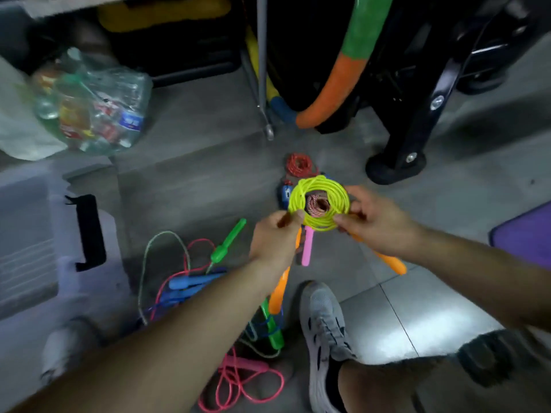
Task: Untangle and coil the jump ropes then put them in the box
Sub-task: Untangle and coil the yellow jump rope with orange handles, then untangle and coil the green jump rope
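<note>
A yellow jump rope (pixel 319 201) is wound into a flat round coil, held up between both hands. My left hand (pixel 275 241) pinches its left edge and my right hand (pixel 377 222) grips its right edge. Its two orange handles (pixel 390 262) hang down from the coil. A tangle of ropes (pixel 185 281) with blue, green and pink handles lies on the floor at lower left. A pink handle (pixel 307 247) shows just below the coil. A red rope (pixel 299 165) with a blue handle lies on the floor behind the coil. The translucent box (pixel 38 234) stands at left.
A clear bag of plastic bottles (pixel 89 102) sits at upper left. A black cart frame (pixel 417 114) and a green-orange foam tube (pixel 343 81) stand behind. A purple mat (pixel 527 231) lies at right. My grey shoe (pixel 323 329) is on the tiled floor.
</note>
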